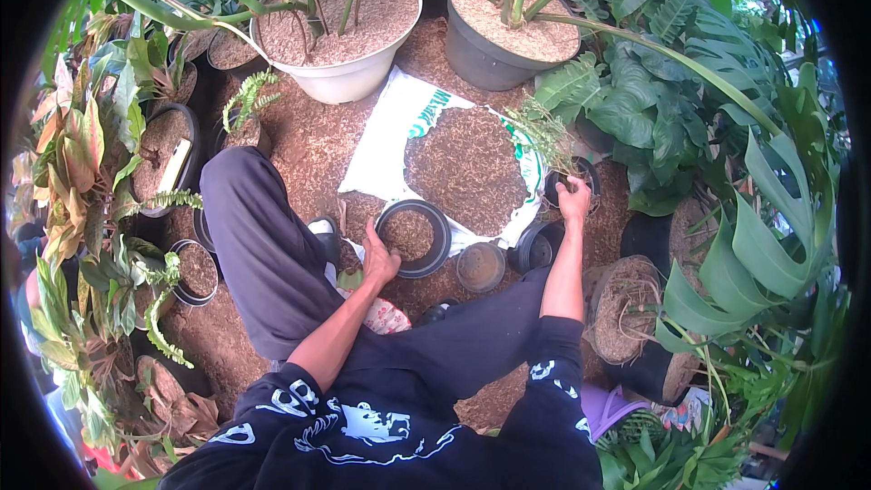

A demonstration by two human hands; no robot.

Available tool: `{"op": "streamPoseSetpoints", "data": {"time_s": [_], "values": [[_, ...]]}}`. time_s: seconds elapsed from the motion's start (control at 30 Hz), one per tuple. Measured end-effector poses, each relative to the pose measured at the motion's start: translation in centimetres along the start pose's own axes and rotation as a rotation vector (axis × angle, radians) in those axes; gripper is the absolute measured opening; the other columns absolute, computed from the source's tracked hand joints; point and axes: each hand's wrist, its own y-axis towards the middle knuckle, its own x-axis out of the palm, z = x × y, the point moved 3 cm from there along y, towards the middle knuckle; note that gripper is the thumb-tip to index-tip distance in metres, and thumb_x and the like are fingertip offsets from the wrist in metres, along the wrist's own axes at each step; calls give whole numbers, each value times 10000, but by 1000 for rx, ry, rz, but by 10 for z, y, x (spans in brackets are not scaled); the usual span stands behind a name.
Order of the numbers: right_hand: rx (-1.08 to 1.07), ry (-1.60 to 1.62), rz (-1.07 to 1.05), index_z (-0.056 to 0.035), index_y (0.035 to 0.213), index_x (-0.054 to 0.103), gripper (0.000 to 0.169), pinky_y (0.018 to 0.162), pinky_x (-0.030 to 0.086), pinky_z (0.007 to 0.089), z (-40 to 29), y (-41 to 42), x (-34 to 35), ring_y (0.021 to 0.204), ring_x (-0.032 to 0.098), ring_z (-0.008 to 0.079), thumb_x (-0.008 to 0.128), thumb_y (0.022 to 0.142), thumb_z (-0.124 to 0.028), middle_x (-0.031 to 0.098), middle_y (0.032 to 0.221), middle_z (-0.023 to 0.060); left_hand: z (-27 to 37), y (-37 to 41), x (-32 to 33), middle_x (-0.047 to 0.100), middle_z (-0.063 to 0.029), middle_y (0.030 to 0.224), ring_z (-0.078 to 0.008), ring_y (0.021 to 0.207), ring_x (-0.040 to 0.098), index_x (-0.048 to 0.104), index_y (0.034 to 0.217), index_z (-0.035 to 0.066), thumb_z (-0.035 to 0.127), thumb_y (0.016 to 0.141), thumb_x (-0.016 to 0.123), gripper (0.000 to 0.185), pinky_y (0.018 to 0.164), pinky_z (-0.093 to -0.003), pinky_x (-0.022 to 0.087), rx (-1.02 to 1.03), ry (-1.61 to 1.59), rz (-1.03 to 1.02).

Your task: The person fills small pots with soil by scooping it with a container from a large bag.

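My left hand [381, 257] grips the near left rim of a round black plastic pot [444, 235], with the index finger along its outer side. Brown potting mix [408, 234] partly fills this pot. Off to the right, my right hand [573, 199] is closed at the base of a feathery green fern [544, 135], by a small dark pot [590, 175]; the fingers hide part of the stems. Between my hands and farther out lies a white plastic sack [373, 150], opened wide and bearing green print. Loose brown potting mix [466, 167] fills its opening.
Near my right knee stand an empty-looking small pot [480, 267] and tipped black pots [537, 248]. Large potted plants in a white pot [354, 75] and a grey pot [486, 58] border the far side. A phone-like object [174, 167] lies on a pot at left.
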Motion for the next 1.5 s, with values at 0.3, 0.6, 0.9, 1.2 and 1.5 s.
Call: {"op": "streamPoseSetpoints", "data": {"time_s": [0.3,0.6,0.9,1.2,1.5], "values": [[46,-156,-92,-54,1141,668,450,1107,349,381,32,25,35,1306,443,335,749,731,-222,505,1355,237,3,2,-3,371,-351,1345,-484,1270,417,92,1513,101,55,803,639,897,1084,-481,354,-3,-34,26],[172,-127,13,-56,1128,681,475,1010,445,409,11,15,29,1149,582,372,785,701,-236,618,1211,238,9,1,-5,398,-330,1342,-457,1267,432,170,1485,63,55,804,641,828,1082,-469,357,-6,-43,44],[38,-13,330,-47,1020,714,274,853,525,375,-2,3,5,926,693,281,733,755,-111,720,978,165,4,1,-4,438,-338,1302,-475,1220,470,171,1490,76,103,794,647,844,1039,-484,395,-10,-17,74],[194,677,389,32,1102,644,189,625,512,215,15,-1,-6,808,663,149,594,931,-31,694,986,100,8,-2,-5,457,-323,1273,-478,1168,506,211,1473,116,139,793,652,810,997,-503,420,-42,-16,39],[103,818,354,38,1109,623,207,659,508,239,-48,-60,-27,883,658,145,622,933,-71,693,1042,126,13,-6,-11,442,-314,1292,-478,1177,503,202,1465,132,159,809,643,791,995,-513,416,-95,-18,-9]]}}
